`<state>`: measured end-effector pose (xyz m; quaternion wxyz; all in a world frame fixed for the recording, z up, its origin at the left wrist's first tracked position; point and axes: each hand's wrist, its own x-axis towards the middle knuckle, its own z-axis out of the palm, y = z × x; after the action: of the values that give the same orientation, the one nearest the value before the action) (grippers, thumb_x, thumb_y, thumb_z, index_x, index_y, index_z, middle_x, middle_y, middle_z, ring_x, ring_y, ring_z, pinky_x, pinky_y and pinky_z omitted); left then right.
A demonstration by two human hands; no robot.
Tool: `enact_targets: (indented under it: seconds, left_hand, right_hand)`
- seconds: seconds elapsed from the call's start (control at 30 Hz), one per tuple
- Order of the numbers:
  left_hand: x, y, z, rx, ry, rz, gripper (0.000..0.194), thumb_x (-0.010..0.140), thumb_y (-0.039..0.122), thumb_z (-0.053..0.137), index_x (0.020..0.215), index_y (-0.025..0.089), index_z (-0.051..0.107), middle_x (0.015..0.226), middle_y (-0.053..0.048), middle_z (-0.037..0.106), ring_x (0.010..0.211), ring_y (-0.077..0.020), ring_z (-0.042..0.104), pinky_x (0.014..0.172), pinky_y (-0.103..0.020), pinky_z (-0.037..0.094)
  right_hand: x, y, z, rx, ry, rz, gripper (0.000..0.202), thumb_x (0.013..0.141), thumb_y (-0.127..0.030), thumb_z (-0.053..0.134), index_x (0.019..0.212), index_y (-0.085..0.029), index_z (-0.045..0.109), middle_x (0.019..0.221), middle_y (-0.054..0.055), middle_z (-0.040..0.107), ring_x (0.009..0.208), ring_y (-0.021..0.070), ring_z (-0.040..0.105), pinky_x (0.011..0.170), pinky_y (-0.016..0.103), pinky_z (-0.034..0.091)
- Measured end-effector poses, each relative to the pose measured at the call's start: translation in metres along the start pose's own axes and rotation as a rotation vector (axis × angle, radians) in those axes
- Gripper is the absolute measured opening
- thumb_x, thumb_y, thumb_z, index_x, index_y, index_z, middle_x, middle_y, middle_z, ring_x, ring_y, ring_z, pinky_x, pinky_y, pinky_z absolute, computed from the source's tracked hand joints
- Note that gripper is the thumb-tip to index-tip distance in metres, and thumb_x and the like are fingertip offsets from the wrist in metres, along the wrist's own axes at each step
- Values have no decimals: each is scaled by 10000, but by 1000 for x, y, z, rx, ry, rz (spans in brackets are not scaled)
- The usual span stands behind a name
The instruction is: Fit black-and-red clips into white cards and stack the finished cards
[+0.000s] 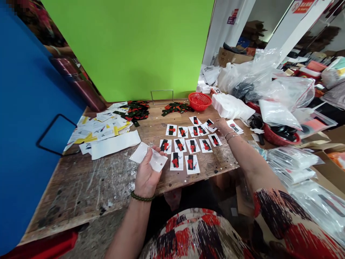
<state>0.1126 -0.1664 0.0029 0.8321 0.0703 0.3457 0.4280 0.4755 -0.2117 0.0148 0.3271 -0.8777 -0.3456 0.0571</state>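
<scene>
Left hand: The left hand (148, 166) holds a thin translucent packet (158, 161) above the wooden counter (81, 190), its grip closed, thumb across the middle.
Right hand: The right hand (222, 126) reaches to the far right of the laid-out cards, fingertips at one card (209, 124); whether the grip pinches it, one cannot tell.
Cards: White cards (195, 169) bearing black and red pieces lie in uneven rows on the counter, between a paper heap (99, 129) and white bags (231, 106).
Crowded rows: A dragging finger or wrist could likely nudge neighbouring cards askew, since several nearly touch; if the red pieces lie loose, they might slide off.
Packet: A hard squeeze could crease it; the palm hides its underside, and any contents are unclear.
Fine detail: Print on the cards is too small to read, and the reaching fingers partly cover their card.
</scene>
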Motion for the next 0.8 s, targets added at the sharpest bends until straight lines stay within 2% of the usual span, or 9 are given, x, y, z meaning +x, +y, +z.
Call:
enact_targets:
  seconds: [0.1, 0.2, 0.3, 0.43, 0.5, 0.57, 0.7, 0.8]
  left_hand:
    - [0, -2, 4, -31, -13, -2, 185, 978, 189, 477, 876, 145, 625, 735, -10, 676, 612, -119, 644, 677, -285, 570]
    - [0, -6, 10, -85, -75, -10, 227, 995, 200, 443, 844, 145, 604, 709, -6, 661, 580, -104, 618, 656, -264, 556]
    - [2, -10, 15, -126, -128, 6, 236, 997, 236, 453, 819, 163, 589, 701, 7, 647, 556, -98, 595, 647, -259, 542]
    - [2, -12, 18, -144, -178, 97, 202, 979, 268, 507, 828, 172, 601, 707, 11, 635, 596, -105, 601, 740, -287, 546]
    - [-2, -12, 19, -140, -200, 123, 216, 980, 279, 505, 824, 166, 603, 709, 5, 634, 614, -106, 603, 765, -291, 539]
    - [-7, -13, 20, -129, -209, 145, 220, 978, 289, 510, 822, 165, 604, 717, 4, 639, 626, -105, 606, 766, -282, 528]
    - [-14, -15, 19, -144, -239, 180, 224, 980, 296, 505, 829, 170, 611, 734, 8, 645, 638, -107, 612, 803, -301, 513]
    - [-16, -16, 19, -164, -259, 204, 225, 987, 276, 487, 836, 165, 612, 727, 10, 649, 641, -107, 619, 845, -319, 509]
  right_hand:
    - [-6, -7, -12, 124, -31, 106, 272, 668, -255, 807, 649, -180, 547, 604, 41, 602, 660, 216, 627, 591, 341, 502]
    - [-33, -19, -16, 368, -114, 132, 300, 634, -260, 818, 725, -182, 543, 631, 14, 625, 559, 167, 595, 529, 315, 496]
    - [-86, -39, -5, 805, -266, 70, 361, 567, -268, 856, 816, -188, 606, 702, -2, 662, 560, 140, 593, 512, 282, 494]
    - [-174, -68, 21, 1024, -394, 29, 341, 548, -293, 885, 758, -194, 636, 712, -5, 674, 564, 121, 577, 513, 257, 482]
    - [-207, -81, 35, 1088, -362, 47, 329, 556, -293, 883, 753, -199, 639, 705, -9, 673, 565, 115, 565, 522, 252, 475]
    - [-228, -91, 48, 1135, -304, 80, 329, 562, -299, 877, 760, -203, 633, 703, -13, 669, 568, 113, 558, 533, 252, 470]
    - [-242, -104, 66, 1151, -197, 86, 319, 578, -318, 850, 755, -210, 608, 715, -16, 663, 612, 124, 571, 604, 273, 492]
    - [-247, -107, 72, 1117, -186, 70, 307, 593, -323, 839, 762, -208, 611, 718, -17, 662, 623, 126, 571, 617, 274, 488]
